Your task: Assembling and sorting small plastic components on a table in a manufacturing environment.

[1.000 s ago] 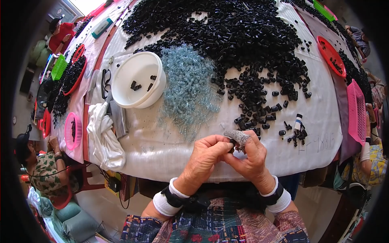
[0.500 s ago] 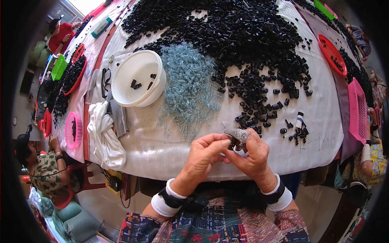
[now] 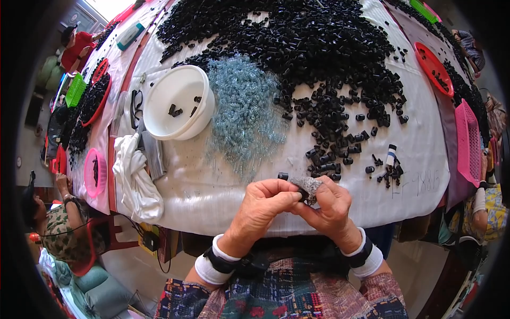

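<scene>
My left hand (image 3: pixel 263 204) and my right hand (image 3: pixel 330 206) meet near the table's front edge, fingers pinched together. Between them is a small black plastic part (image 3: pixel 304 195), mostly covered by my fingers. A speckled grey cloth piece (image 3: pixel 308 184) sticks up from my right hand's thumb and fingers. Just beyond my left knuckles is a short black cylinder (image 3: pixel 283 175); whether it touches the hand I cannot tell. Farther out lie a mound of black plastic parts (image 3: pixel 324 48) and a heap of clear bluish small coils (image 3: pixel 244 106).
A white bowl (image 3: pixel 178 130) with a few black pieces stands left of the coils. Below it lie a white cloth (image 3: pixel 133 178) and dark glasses (image 3: pixel 136 106). At right are a small white tube (image 3: pixel 391 154) and tiny black parts (image 3: pixel 393 174). Other people sit at both sides.
The black cylinder now shows beyond my left hand. The grey cloth and both hands have come slightly nearer to me, still pinched together.
</scene>
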Motion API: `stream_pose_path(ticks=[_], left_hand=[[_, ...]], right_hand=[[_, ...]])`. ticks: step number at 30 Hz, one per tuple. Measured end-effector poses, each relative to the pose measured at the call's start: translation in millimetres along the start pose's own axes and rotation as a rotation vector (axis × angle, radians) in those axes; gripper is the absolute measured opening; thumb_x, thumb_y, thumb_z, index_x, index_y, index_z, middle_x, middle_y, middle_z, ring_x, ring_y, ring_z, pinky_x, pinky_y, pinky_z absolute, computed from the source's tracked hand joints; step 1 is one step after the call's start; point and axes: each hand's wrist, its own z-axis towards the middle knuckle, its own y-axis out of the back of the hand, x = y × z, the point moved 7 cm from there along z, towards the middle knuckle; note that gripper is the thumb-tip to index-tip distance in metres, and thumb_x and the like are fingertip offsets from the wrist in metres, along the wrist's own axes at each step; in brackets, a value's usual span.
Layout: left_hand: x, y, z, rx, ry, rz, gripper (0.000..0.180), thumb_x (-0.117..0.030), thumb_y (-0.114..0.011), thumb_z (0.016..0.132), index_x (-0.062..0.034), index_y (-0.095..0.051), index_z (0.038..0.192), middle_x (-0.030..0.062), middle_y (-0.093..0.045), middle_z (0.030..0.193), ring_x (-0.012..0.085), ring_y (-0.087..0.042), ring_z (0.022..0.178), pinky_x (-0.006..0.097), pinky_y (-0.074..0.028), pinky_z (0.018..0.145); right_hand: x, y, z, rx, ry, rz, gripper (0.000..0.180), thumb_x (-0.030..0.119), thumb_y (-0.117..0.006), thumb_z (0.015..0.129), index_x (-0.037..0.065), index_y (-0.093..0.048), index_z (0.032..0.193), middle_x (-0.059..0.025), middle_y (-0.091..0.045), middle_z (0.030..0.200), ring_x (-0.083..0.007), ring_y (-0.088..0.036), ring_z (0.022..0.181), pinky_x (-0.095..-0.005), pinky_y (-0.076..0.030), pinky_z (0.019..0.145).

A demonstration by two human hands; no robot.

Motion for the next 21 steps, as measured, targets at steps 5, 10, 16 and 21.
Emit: stream_pose_path(ticks=[5, 10, 16, 21], left_hand=[[-1.2, -3.0, 2.1, -0.012, -0.02, 0.001, 0.015, -0.007, -0.064, 0.082, 0.0049, -0.062, 0.091, 0.0082, -0.064, 0.083, 0.0122, -0.061, 0.073, 0.023, -0.051, 0.068], [0.7, -3.4, 4.7, -0.023, -0.007, -0.065, 0.014, -0.006, -0.063, 0.082, 0.005, -0.062, 0.091, 0.0086, -0.064, 0.085, 0.0131, -0.062, 0.075, 0.025, -0.052, 0.069], [0.9, -1.8, 4.4, 0.001, -0.012, -0.006, 0.016, -0.007, -0.063, 0.083, 0.0048, -0.061, 0.094, 0.009, -0.064, 0.087, 0.0144, -0.062, 0.077, 0.026, -0.053, 0.069], [7.0, 5.1, 1.6, 0.01, -0.012, -0.171, 0.029, -0.022, -0.053, 0.088, 0.0045, -0.06, 0.097, 0.01, -0.063, 0.091, 0.0191, -0.063, 0.08, 0.032, -0.054, 0.068]], right_hand=[[-2.0, 0.0, 0.4, 0.0, 0.005, -0.016, 0.033, 0.006, -0.077, 0.06, -0.003, -0.058, 0.086, -0.0121, -0.053, 0.074, -0.0259, -0.055, 0.058, -0.0324, -0.045, 0.048], [1.2, -0.1, 5.9, -0.016, 0.011, -0.04, 0.035, 0.006, -0.076, 0.06, -0.003, -0.057, 0.088, -0.0127, -0.054, 0.077, -0.0267, -0.055, 0.06, -0.033, -0.046, 0.049], [-2.1, 1.4, 3.2, 0.004, 0.009, -0.047, 0.035, 0.008, -0.077, 0.061, -0.002, -0.058, 0.088, -0.0125, -0.054, 0.076, -0.026, -0.055, 0.06, -0.0334, -0.046, 0.049], [-3.4, 3.0, 3.2, 0.015, -0.007, -0.029, 0.031, 0.009, -0.078, 0.061, -0.001, -0.059, 0.084, -0.0113, -0.054, 0.073, -0.0252, -0.055, 0.058, -0.0326, -0.045, 0.048]])
